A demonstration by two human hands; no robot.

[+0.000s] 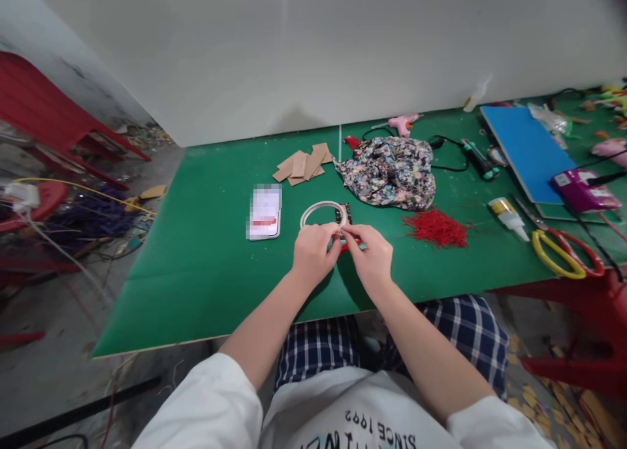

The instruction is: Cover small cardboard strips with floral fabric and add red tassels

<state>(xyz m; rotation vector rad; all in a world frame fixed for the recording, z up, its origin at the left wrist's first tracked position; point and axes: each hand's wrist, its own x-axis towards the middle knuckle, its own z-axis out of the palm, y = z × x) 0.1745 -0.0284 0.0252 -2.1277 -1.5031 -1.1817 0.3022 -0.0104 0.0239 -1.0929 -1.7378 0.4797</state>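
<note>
- Both hands meet at the near edge of a pale wooden embroidery hoop [321, 212] that lies flat on the green tabletop [196, 266], near its middle.
- The left hand [313, 253] pinches the hoop's near right rim; the right hand [371, 258] pinches a small red piece [353, 245] just beside it, fingertips almost touching the left's.
- A patch of dark floral fabric [343, 212] sits at the hoop's right side; the rest of the ring looks bare, so the covering seems barely begun, most of the rim left to do.
- Materials wait untouched: a crumpled floral cloth [392, 171] far right of the hoop, soft and loosely heaped; a fuzzy pile of red threads [435, 229] to the right; flat brown cardboard strips [304, 163] farther back.
- A phone [265, 212] lies left of the hoop.
- To the right lie a glue bottle [508, 215] and yellow-and-red scissors [563, 249]; a pink glue gun [402, 122] lies at the far edge.
</note>
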